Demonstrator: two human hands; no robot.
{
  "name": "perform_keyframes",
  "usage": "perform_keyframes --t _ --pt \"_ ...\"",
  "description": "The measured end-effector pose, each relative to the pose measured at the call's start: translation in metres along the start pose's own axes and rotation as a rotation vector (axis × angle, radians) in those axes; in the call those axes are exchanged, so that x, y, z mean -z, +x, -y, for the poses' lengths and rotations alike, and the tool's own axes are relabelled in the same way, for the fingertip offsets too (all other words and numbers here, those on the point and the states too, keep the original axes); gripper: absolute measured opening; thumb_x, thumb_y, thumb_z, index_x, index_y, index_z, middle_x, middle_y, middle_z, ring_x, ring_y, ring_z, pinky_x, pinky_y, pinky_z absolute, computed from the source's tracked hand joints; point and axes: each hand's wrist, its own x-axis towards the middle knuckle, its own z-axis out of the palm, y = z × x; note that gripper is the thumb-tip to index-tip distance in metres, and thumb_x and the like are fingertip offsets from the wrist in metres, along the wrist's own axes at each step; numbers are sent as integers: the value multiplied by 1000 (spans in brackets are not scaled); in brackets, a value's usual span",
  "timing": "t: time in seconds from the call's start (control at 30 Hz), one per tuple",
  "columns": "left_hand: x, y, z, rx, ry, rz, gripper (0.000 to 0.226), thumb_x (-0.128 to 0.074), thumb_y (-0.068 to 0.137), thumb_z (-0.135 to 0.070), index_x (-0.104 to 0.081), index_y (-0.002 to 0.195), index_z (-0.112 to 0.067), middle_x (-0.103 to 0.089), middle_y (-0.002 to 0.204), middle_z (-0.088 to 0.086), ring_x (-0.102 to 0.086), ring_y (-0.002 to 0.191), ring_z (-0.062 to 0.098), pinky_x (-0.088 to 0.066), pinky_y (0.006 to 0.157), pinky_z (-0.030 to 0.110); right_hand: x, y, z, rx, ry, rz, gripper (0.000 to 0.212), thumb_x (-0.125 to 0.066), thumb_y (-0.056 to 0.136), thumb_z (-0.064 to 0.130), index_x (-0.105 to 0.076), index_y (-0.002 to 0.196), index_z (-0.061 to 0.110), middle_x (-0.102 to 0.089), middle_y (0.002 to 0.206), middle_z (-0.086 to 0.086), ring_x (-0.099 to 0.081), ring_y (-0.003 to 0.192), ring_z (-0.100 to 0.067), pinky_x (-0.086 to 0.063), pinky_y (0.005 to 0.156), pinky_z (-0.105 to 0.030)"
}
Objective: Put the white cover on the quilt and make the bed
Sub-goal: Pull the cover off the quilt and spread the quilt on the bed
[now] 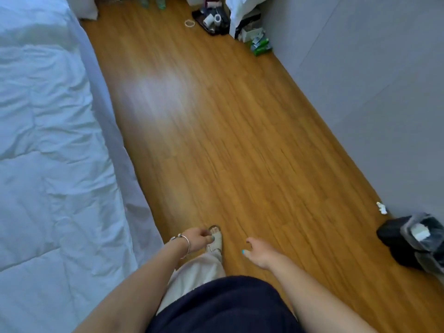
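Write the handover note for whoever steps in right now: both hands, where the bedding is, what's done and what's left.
Left hand: free, fingers loosely curled, holding nothing, bangle on the wrist.
Right hand: free, fingers spread, no grip on anything.
Both hang over the wooden floor as the person stands in the aisle beside the bed.
The white quilt lies spread on the bed at the left, wrinkled, touched by neither hand. Whether it is already inside the cover cannot be told from this view.
Left: check the cover, smooth the wrinkles, square the edges. Clutter sits on the floor at the far end.
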Motion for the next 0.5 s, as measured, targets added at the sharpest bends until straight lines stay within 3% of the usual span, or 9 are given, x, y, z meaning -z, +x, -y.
perform_keyframes --t 0.17,0.27,0.33,0.4,0.5 --pt "103 19 -3 50 -211 -197 39 -50 96 -45 -58 125 -20 -60 123 1 -56 112 20 -47 98 35 103 59 85 79 -1 -41 44 -48 100 33 -45 140 14 -52 139 -7 -51 124 -24 -40 97 -30" --pt "143 19 17 130 -359 -313 38 -49 97 -44 -58 124 -19 -59 122 1 -55 113 20 -45 94 31 147 87 133 141 -74 13 32 -49 100 28 -54 128 14 -57 129 -5 -54 115 -21 -41 89 -27" --pt "162 19 32 175 -498 -385 36 -50 96 -45 -61 121 -20 -60 121 -1 -55 111 18 -45 95 31 174 112 165 170 -232 48 18 -47 98 26 -59 109 18 -60 112 -3 -56 102 -19 -41 84 -29" --pt "181 22 49 223 -647 -487 34 -52 95 -45 -61 119 -22 -60 120 -4 -54 108 14 -46 98 32 198 139 205 217 -415 75 17 -45 96 23 -50 80 21 -54 85 -1 -50 79 -16 -38 72 -30" --pt "222 32 69 370 -833 -694 39 -57 92 -38 -57 127 -22 -58 124 -2 -53 109 16 -45 94 31 230 179 288 322 -678 110 23 -42 99 24 -45 76 20 -47 79 1 -44 80 -17 -35 67 -26"
